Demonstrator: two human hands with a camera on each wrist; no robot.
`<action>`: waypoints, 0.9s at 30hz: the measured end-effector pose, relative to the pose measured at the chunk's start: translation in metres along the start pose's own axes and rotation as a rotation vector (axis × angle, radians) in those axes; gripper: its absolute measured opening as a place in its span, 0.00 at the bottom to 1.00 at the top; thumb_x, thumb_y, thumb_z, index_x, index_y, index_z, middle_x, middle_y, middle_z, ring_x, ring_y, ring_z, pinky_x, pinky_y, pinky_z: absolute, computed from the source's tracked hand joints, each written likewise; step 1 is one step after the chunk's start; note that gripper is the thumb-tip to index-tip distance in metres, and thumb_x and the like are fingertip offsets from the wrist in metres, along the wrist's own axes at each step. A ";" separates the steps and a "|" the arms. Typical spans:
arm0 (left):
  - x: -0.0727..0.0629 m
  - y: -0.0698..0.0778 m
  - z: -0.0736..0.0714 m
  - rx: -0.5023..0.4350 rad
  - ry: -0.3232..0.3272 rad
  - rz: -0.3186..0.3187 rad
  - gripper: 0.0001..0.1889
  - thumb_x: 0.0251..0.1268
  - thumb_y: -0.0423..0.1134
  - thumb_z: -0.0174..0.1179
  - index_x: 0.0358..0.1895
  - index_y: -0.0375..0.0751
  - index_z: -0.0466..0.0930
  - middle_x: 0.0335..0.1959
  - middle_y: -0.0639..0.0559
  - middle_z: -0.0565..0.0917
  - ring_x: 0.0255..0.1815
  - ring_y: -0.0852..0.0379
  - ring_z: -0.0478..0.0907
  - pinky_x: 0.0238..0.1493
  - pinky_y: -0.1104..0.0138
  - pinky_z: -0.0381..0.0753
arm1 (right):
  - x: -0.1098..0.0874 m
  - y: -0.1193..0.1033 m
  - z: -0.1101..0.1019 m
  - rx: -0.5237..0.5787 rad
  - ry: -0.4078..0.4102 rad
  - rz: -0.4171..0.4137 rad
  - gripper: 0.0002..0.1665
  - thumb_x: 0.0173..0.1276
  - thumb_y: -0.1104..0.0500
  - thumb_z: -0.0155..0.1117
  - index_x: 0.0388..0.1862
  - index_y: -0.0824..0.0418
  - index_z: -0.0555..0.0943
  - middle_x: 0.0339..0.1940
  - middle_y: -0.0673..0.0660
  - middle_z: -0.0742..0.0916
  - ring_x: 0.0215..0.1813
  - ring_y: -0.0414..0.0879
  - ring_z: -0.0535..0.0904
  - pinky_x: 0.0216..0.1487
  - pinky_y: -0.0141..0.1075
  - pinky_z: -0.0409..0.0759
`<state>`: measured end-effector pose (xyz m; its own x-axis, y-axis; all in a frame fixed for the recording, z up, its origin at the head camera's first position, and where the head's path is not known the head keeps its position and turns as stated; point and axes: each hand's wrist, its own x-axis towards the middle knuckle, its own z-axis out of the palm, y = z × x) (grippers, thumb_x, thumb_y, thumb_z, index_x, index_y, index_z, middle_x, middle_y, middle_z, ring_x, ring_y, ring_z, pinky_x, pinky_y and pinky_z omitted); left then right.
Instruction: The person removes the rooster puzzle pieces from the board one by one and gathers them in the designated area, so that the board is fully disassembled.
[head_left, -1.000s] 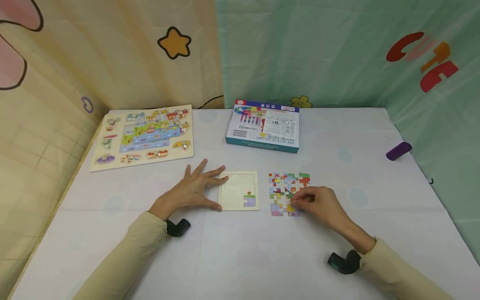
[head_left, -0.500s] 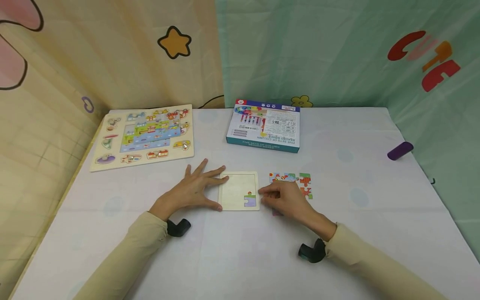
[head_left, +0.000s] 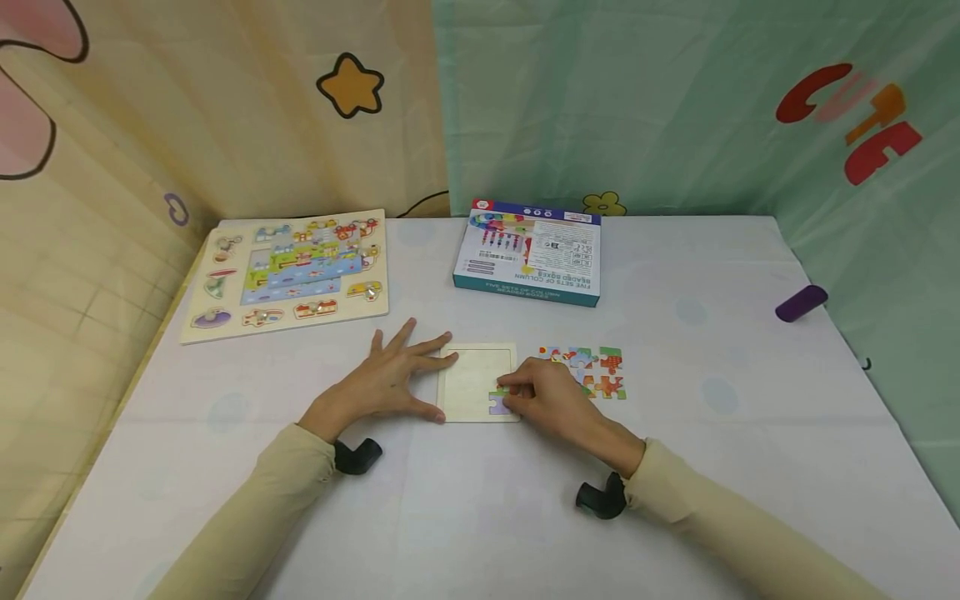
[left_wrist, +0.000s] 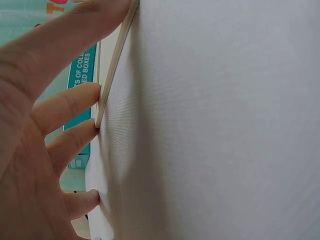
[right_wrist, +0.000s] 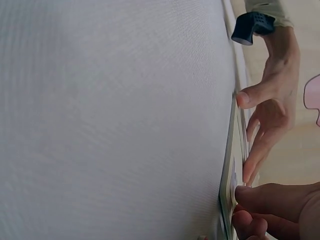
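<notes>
A small square wooden puzzle tray lies at the middle of the table. One lilac-and-green puzzle piece sits in its lower right corner. My left hand has its fingers spread, thumb and fingertips steadying the tray's left edge. In the left wrist view those fingertips meet the thin wooden side. My right hand reaches over the tray's right edge, thumb and fingers pinched together at the corner piece. The puzzle piece in that pinch is mostly hidden by the fingers, which the right wrist view shows low at the tray.
Several loose puzzle pieces lie in rows right of the tray, partly covered by the right hand. Behind stands a flat beaded-toy box. Stacked picture puzzle boards lie back left. A purple cylinder lies far right.
My right hand has moved left from the loose pieces to the tray's right side, its fingertips now over the corner piece. The left hand stays at the tray's left edge.
</notes>
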<state>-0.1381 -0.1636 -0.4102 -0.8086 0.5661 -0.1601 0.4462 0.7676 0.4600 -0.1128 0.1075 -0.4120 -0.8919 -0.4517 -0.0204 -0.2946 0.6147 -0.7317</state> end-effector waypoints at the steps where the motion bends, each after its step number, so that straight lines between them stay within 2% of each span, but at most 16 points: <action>1: 0.000 0.000 0.000 0.001 -0.001 0.000 0.48 0.39 0.64 0.76 0.69 0.56 0.71 0.77 0.57 0.58 0.78 0.33 0.33 0.64 0.26 0.32 | 0.000 0.000 0.000 -0.002 -0.003 0.006 0.14 0.60 0.65 0.72 0.46 0.63 0.88 0.29 0.47 0.81 0.28 0.39 0.73 0.27 0.30 0.74; 7: 0.000 0.001 0.000 0.008 -0.008 -0.011 0.48 0.39 0.65 0.75 0.70 0.57 0.71 0.77 0.57 0.58 0.78 0.34 0.33 0.64 0.27 0.32 | 0.000 0.001 -0.001 -0.002 0.034 -0.022 0.09 0.59 0.66 0.72 0.41 0.61 0.89 0.28 0.47 0.82 0.27 0.39 0.74 0.27 0.31 0.74; 10: 0.000 0.001 0.000 0.009 -0.011 -0.013 0.48 0.39 0.65 0.75 0.70 0.57 0.71 0.77 0.58 0.57 0.79 0.34 0.33 0.64 0.27 0.32 | -0.001 -0.001 -0.003 0.026 0.057 0.007 0.06 0.61 0.65 0.71 0.37 0.57 0.88 0.24 0.46 0.83 0.21 0.39 0.73 0.21 0.31 0.71; 15: 0.001 0.000 0.000 0.012 -0.008 -0.010 0.48 0.38 0.65 0.75 0.70 0.57 0.71 0.77 0.58 0.57 0.79 0.34 0.33 0.64 0.27 0.32 | -0.002 -0.005 -0.006 0.097 0.047 0.083 0.04 0.62 0.63 0.71 0.34 0.54 0.89 0.21 0.47 0.83 0.10 0.41 0.68 0.11 0.33 0.67; 19: 0.001 0.000 0.000 0.005 -0.009 -0.010 0.48 0.39 0.65 0.75 0.70 0.57 0.71 0.78 0.58 0.57 0.79 0.34 0.33 0.64 0.27 0.31 | -0.003 -0.004 -0.011 0.122 0.059 0.085 0.04 0.61 0.61 0.72 0.34 0.52 0.90 0.27 0.46 0.86 0.20 0.40 0.76 0.20 0.33 0.74; 22: 0.000 0.000 0.001 0.000 -0.010 -0.008 0.48 0.39 0.65 0.75 0.70 0.57 0.71 0.78 0.58 0.57 0.79 0.34 0.32 0.64 0.27 0.30 | -0.005 0.000 -0.019 0.139 0.075 0.096 0.04 0.61 0.60 0.73 0.34 0.51 0.90 0.32 0.45 0.88 0.30 0.41 0.80 0.28 0.34 0.76; 27: 0.000 0.001 0.000 0.000 -0.012 -0.008 0.48 0.39 0.64 0.76 0.70 0.56 0.71 0.77 0.58 0.57 0.79 0.34 0.32 0.64 0.27 0.30 | -0.016 0.012 -0.034 0.179 0.074 0.169 0.04 0.62 0.59 0.72 0.35 0.52 0.90 0.33 0.47 0.89 0.33 0.44 0.80 0.30 0.34 0.76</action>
<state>-0.1374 -0.1633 -0.4102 -0.8078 0.5632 -0.1743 0.4396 0.7724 0.4584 -0.1138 0.1446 -0.3973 -0.9480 -0.2993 -0.1079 -0.0793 0.5506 -0.8310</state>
